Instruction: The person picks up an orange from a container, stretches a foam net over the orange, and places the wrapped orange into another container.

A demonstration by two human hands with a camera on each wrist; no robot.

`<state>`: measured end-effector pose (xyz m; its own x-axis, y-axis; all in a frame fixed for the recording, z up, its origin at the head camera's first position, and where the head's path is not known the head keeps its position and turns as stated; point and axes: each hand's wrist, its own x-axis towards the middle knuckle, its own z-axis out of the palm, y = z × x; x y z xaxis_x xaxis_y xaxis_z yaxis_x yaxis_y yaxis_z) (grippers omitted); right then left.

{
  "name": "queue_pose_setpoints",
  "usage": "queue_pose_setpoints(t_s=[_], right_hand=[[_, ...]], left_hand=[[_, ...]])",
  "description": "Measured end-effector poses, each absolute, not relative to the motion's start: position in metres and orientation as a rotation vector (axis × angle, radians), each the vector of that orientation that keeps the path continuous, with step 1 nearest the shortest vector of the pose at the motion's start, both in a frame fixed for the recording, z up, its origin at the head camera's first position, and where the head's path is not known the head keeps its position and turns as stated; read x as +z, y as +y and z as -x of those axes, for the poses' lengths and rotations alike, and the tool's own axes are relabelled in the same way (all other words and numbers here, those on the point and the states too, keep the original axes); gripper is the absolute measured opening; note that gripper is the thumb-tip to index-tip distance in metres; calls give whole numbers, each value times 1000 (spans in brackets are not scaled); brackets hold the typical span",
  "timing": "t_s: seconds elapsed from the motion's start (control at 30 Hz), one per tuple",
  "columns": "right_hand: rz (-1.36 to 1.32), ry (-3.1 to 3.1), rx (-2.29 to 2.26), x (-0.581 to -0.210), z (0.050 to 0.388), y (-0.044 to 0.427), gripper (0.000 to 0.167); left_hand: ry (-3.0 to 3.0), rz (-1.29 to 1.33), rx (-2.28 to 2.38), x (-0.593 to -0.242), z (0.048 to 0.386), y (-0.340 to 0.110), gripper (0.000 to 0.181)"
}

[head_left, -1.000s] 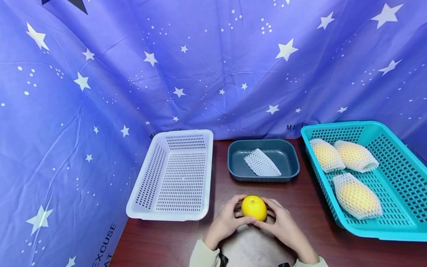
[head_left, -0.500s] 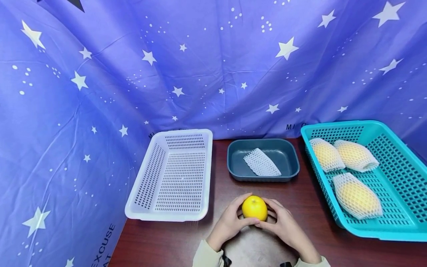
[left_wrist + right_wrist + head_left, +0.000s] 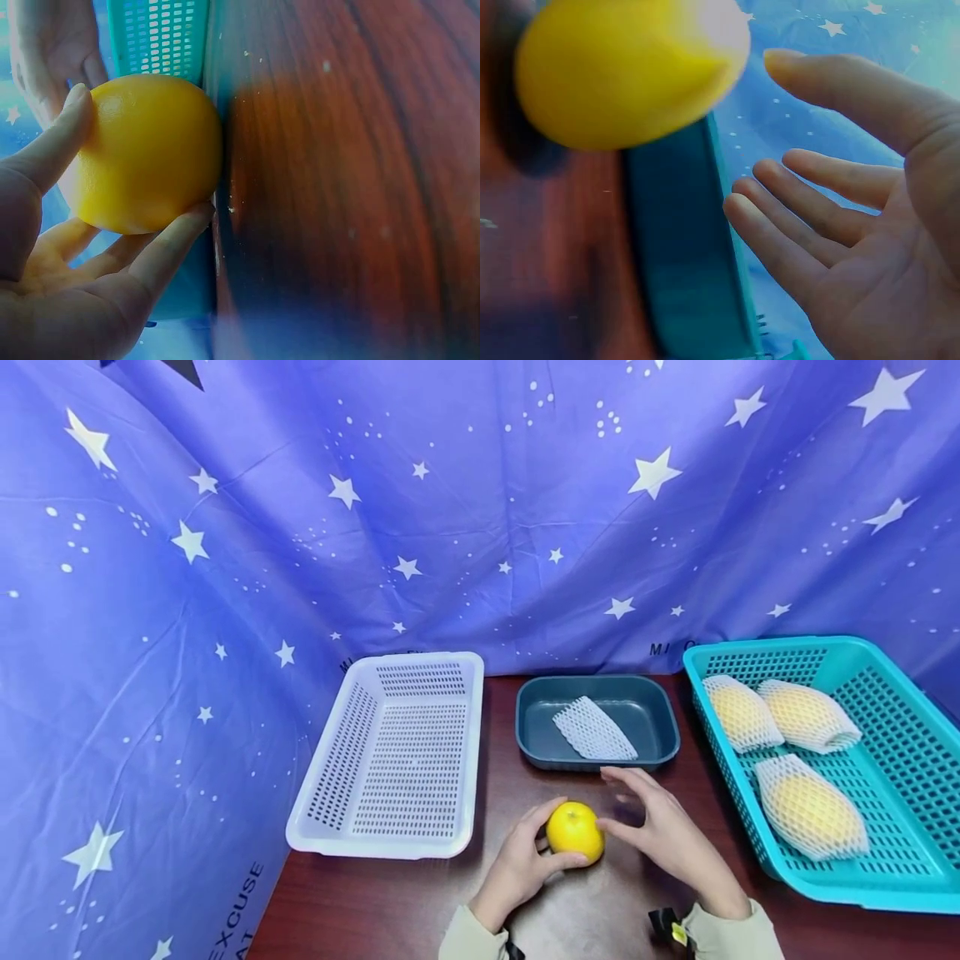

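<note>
A round, smooth yellow orange (image 3: 575,832) is low over the front of the table in the head view. My left hand (image 3: 519,862) grips it from the left, thumb on the near side and fingers round the far side; the left wrist view shows the same grip on the orange (image 3: 154,154). To its right, my right hand (image 3: 667,831) is off the fruit, fingers extended and thumb tip close to its side. The right wrist view shows a small gap between that thumb (image 3: 832,79) and the orange (image 3: 622,71).
Behind the hands stands a dark teal tray (image 3: 525,727) with a white foam net sleeve (image 3: 595,728) in it. A white perforated basket (image 3: 408,768) is at left. At right, a turquoise basket (image 3: 892,860) holds several net-wrapped fruits (image 3: 813,810). A starry blue cloth (image 3: 450,527) hangs behind.
Both hands held the orange before. My right hand has let go and moved right and away, its fingers spreading out; my left hand keeps its hold.
</note>
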<state>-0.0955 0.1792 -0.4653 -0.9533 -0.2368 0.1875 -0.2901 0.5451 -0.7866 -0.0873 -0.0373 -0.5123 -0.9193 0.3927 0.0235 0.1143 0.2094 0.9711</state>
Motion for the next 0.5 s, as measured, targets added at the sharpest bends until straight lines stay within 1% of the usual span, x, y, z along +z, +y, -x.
queue_pose_setpoints(t_s=[0.2, 0.5], right_hand=[[-468, -2663, 1302, -453, 112, 179, 54], [-331, -2747, 1182, -444, 141, 184, 52]], left_hand=[[2250, -472, 1790, -514, 86, -37, 73], [2281, -452, 1804, -519, 88, -37, 72]])
